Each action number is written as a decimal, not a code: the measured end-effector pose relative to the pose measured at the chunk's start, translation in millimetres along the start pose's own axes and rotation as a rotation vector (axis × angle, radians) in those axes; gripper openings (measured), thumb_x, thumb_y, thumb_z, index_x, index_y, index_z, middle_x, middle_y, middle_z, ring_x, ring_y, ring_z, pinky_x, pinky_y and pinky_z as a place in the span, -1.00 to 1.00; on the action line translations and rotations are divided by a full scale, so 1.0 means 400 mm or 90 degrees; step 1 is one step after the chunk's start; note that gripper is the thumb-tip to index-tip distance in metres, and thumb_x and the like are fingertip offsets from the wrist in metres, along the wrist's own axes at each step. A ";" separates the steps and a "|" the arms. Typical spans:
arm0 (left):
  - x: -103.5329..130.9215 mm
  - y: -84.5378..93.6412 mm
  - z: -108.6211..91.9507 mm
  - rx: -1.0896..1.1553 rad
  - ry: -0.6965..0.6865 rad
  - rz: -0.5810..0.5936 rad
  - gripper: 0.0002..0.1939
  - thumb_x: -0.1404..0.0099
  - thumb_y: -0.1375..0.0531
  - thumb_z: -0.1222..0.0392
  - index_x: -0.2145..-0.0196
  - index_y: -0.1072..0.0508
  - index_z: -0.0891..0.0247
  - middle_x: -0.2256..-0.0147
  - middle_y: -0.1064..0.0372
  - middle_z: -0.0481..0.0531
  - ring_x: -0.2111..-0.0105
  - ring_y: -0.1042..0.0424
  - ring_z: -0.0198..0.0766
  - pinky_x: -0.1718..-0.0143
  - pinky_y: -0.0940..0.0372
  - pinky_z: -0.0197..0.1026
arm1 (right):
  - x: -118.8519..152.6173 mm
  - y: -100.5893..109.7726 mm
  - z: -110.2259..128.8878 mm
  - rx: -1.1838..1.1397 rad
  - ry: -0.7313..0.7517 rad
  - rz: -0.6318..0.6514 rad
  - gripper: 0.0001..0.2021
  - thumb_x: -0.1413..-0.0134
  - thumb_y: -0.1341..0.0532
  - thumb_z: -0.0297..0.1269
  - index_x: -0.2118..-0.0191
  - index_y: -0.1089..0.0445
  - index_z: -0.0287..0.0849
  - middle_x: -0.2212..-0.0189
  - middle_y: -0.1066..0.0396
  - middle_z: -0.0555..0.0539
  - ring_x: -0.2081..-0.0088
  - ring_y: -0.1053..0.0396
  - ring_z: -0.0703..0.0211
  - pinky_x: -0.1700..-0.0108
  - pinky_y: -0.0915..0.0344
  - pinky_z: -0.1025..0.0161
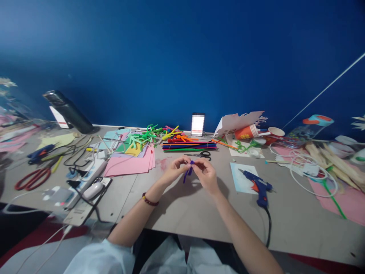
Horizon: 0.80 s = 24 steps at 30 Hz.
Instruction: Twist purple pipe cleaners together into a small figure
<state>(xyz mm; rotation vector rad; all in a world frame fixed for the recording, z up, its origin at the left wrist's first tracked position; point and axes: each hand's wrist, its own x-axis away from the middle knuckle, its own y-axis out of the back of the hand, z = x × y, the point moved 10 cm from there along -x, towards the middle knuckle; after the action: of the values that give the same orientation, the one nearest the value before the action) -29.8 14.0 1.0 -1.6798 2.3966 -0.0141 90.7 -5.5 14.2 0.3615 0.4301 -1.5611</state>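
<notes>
Both hands meet above the middle of the table, pinching a short purple pipe cleaner that looks bent or twisted. My left hand holds it from the left, thumb and forefinger closed; a beaded bracelet circles that wrist. From the right, my right hand grips its upper part with the fingertips. One or two purple ends hang below the fingers. Just behind the hands lie small black scissors and a bundle of coloured pipe cleaners.
A blue glue gun lies at right beside a light-blue sheet. Pink paper, a power strip, a phone and red-handled scissors are at left. Shaped pipe cleaners and paper cups stand along the blue wall.
</notes>
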 end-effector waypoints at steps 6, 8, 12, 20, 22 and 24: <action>0.004 -0.013 -0.009 -0.004 -0.004 0.026 -0.76 -0.07 -0.28 0.06 0.40 -0.41 0.28 0.31 -0.25 0.03 0.26 -0.26 -0.27 0.23 -0.21 -0.25 | 0.000 0.003 0.011 0.030 0.010 -0.005 -0.92 0.00 -0.23 -0.24 0.38 -0.38 -0.13 0.36 -0.31 -0.06 0.29 -0.32 0.18 0.26 -0.36 0.23; 0.005 -0.016 -0.004 0.013 0.007 0.033 -0.75 -0.06 -0.29 0.06 0.42 -0.37 0.28 0.32 -0.23 0.00 0.30 -0.25 -0.30 0.26 -0.20 -0.27 | 0.000 0.000 0.008 0.022 0.006 -0.002 -0.91 0.00 -0.23 -0.24 0.38 -0.38 -0.13 0.36 -0.30 -0.05 0.29 -0.32 0.19 0.27 -0.36 0.24; 0.006 -0.012 0.016 0.040 0.045 0.023 -0.74 -0.05 -0.30 0.08 0.43 -0.33 0.28 0.36 -0.21 -0.04 0.39 -0.22 -0.37 0.37 -0.16 -0.33 | 0.003 0.001 -0.007 0.006 -0.007 -0.008 -0.90 0.00 -0.23 -0.24 0.36 -0.37 -0.13 0.37 -0.33 -0.05 0.29 -0.34 0.20 0.24 -0.35 0.24; 0.010 -0.009 0.066 0.160 0.121 0.021 -0.74 -0.01 -0.34 0.14 0.40 -0.37 0.30 0.45 -0.27 -0.05 0.43 -0.28 -0.38 0.36 -0.18 -0.33 | 0.004 0.001 -0.032 0.005 -0.065 -0.003 -0.85 0.01 -0.24 -0.18 0.34 -0.41 -0.13 0.40 -0.44 -0.05 0.34 -0.39 0.18 0.25 -0.36 0.20; 0.016 -0.023 0.090 0.229 0.172 0.048 -0.73 0.01 -0.35 0.14 0.39 -0.40 0.30 0.49 -0.29 -0.04 0.49 -0.29 -0.39 0.39 -0.19 -0.31 | 0.003 -0.005 -0.038 -0.032 -0.102 0.008 -0.84 0.03 -0.25 -0.16 0.35 -0.41 -0.13 0.41 -0.45 -0.04 0.38 -0.39 0.20 0.32 -0.37 0.23; 0.022 -0.038 0.105 0.279 0.207 0.076 -0.72 0.00 -0.35 0.13 0.36 -0.44 0.31 0.48 -0.34 0.00 0.50 -0.32 -0.37 0.39 -0.21 -0.29 | 0.002 -0.012 -0.051 -0.071 -0.149 0.022 -0.81 0.04 -0.25 -0.13 0.34 -0.42 -0.12 0.42 -0.45 -0.04 0.43 -0.37 0.22 0.39 -0.36 0.26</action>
<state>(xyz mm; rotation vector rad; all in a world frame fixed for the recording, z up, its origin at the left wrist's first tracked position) -10.9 5.3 -39.4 -1.4109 2.4665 -0.7891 85.0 3.6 -3.8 0.0971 0.3252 -1.5170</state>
